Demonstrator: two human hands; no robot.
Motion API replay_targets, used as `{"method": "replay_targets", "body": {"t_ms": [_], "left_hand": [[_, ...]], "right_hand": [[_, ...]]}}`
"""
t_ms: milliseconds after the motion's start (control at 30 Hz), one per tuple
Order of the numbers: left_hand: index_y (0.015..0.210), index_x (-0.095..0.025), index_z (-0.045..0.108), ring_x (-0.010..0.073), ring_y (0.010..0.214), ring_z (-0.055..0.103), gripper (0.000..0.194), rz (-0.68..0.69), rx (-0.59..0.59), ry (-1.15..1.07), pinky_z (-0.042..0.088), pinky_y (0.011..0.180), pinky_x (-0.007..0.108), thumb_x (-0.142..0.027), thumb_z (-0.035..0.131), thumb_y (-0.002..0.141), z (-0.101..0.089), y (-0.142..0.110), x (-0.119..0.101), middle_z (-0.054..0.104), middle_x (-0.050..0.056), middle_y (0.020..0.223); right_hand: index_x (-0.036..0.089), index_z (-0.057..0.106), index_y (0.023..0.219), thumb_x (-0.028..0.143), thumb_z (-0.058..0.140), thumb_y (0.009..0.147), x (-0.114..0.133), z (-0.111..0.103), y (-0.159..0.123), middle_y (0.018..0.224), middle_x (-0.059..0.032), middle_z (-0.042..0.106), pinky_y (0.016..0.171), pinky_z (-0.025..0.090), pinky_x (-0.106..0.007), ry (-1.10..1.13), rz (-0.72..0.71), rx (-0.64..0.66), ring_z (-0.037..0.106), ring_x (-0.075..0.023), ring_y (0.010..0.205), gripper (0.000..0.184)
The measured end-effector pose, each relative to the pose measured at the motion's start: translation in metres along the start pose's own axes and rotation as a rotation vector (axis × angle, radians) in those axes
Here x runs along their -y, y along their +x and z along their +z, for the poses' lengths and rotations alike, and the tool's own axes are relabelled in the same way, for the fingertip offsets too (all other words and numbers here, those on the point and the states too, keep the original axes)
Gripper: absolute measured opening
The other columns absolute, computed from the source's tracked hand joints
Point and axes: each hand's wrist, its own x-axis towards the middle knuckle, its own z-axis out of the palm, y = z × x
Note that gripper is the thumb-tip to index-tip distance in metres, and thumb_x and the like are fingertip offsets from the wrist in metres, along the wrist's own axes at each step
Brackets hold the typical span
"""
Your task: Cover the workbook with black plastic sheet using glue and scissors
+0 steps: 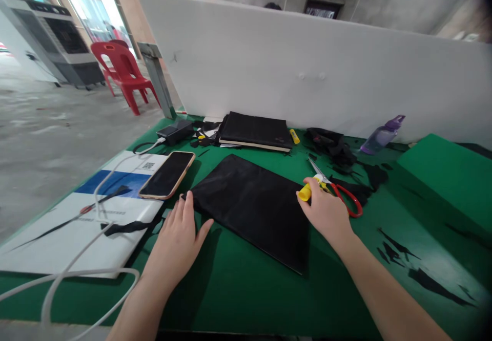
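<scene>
Your left hand (179, 233) lies open, palm down, its fingers stretched together to the left corner of the black sheet (253, 208) and its thumb spread out beside the sheet's near edge. Your right hand (325, 210) is closed around a yellow tube (305, 192), gripping it above the sheet's right-hand corner; whether the tube touches the sheet, you cannot tell from here. The black sheet lies flat and slantwise between your hands on the green surface (238, 300). Just behind your right hand are scissors (319, 170) with red handles, partly hidden by your fingers, their blades pointing away from you to the left. To the left of your left hand, a phone (168, 173) lies screen up, partly on a white-and-blue packet (126, 205), across which run thin black strips and a looping white cable that leads to a black adapter (176, 132). Beyond the sheet you have a black-covered book (255, 131) lying flat, with a second yellow tube (294, 136) just beside its right end. Farther right are crumpled black material (332, 144) and a tilted purple bottle (382, 136) near the white partition (307, 64). More black scraps (438, 287) are scattered on the surface to the right of your right forearm, and a green board (449, 177) is at the far right.
</scene>
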Motion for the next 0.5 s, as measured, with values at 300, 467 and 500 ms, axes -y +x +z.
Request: {"method": "replay_targets", "body": {"t_ms": [300, 467, 500], "left_hand": [[0.125, -0.008, 0.055, 0.0330, 0.118, 0.055, 0.059, -0.034, 0.059, -0.120, 0.043, 0.101, 0.050, -0.053, 0.033, 0.093, -0.022, -0.008, 0.001, 0.057, 0.019, 0.126], [0.102, -0.025, 0.062, 0.0215, 0.100, 0.064, 0.028, 0.091, 0.088, -0.256, 0.035, 0.109, 0.050, -0.042, 0.041, 0.095, -0.042, -0.020, -0.006, 0.070, 0.002, 0.104], [0.104, -0.024, 0.061, 0.0217, 0.100, 0.064, 0.028, 0.077, 0.066, -0.247, 0.035, 0.109, 0.050, -0.042, 0.042, 0.095, -0.042, -0.021, -0.008, 0.070, 0.003, 0.105]], "right_hand": [[0.024, 0.039, 0.126, 0.044, 0.045, 0.091, 0.007, 0.002, 0.002, 0.110, -0.0084, 0.065, 0.064, 0.049, -0.035, 0.438, -0.051, 0.018, 0.067, -0.0253, 0.082, 0.040], [0.024, 0.036, 0.130, 0.042, 0.049, 0.091, 0.016, 0.005, -0.002, 0.130, -0.0118, 0.056, 0.097, 0.044, -0.052, 0.593, -0.238, -0.008, 0.054, -0.0289, 0.120, 0.044], [0.025, 0.036, 0.130, 0.041, 0.050, 0.091, 0.019, 0.005, -0.005, 0.132, -0.0110, 0.055, 0.102, 0.041, -0.053, 0.621, -0.300, 0.000, 0.051, -0.0274, 0.124, 0.045]]}}
